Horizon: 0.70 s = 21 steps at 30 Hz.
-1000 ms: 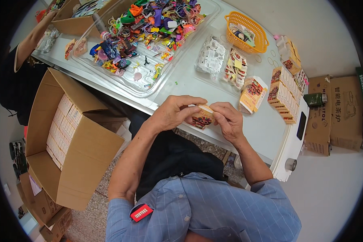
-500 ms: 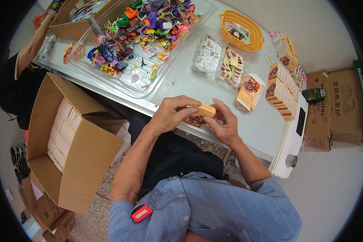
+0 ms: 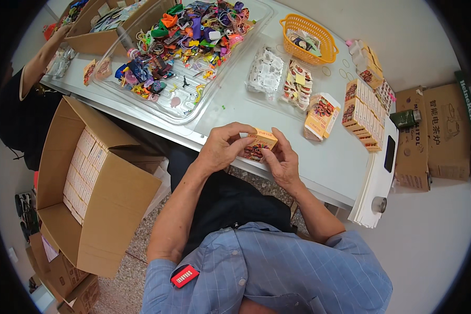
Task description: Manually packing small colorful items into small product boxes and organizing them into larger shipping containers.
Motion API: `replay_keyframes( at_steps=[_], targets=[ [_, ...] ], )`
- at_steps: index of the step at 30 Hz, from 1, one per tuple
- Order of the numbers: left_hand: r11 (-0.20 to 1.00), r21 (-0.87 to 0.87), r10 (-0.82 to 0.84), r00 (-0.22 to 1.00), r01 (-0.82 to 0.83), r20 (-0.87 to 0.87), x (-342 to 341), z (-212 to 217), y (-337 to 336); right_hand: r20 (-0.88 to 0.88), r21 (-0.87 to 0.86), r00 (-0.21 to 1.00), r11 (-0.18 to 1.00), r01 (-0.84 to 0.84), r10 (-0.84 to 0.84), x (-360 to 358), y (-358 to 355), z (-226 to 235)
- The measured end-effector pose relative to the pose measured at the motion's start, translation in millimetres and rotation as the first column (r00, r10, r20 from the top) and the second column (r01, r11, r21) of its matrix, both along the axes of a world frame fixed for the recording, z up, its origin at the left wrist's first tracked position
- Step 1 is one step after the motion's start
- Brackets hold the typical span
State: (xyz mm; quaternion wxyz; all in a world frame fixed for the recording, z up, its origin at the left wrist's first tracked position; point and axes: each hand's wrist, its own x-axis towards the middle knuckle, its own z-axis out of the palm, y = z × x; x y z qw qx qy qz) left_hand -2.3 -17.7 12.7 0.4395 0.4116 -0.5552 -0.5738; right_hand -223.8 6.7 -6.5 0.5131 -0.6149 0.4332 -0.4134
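Sm. rect. cardbd box [image 3: 255,152] — held btwn hands [image 3: 221,150]

Blue shirt [image 3: 293,256] with fine pale checked lines at six o'clock, small pale buttons [image 3: 242,282] down its front, short sleeves [image 3: 159,282] at seven and four o'clock, rectangular red tag [image 3: 184,276] with white marking at seven o'clock, black lower garment [image 3: 235,201] at six o'clock nearer centre

The table [image 3: 324,167] (white) carries a clear tray [image 3: 179,120], yellow basket [image 3: 327,47] and stacked boxes [image 3: 363,116].
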Motion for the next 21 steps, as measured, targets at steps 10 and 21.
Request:
replay_keyframes(
  at_steps=[10, 21],
  targets=[
    [0.982, 0.087, 0.182, 0.970, -0.170, -0.159, -23.9, 5.1, 11.6, -0.219, -0.370, 0.929, 0.906, 0.203, -0.297, -44.7, 22.3, 61.1],
    [0.982, 0.069, 0.172, 0.983, -0.176, 0.062, -20.1, -17.1, -2.8, -0.793, -0.514, 0.119, 0.761, 0.397, -0.597, -298.4, 19.0, 81.8]
  ],
)
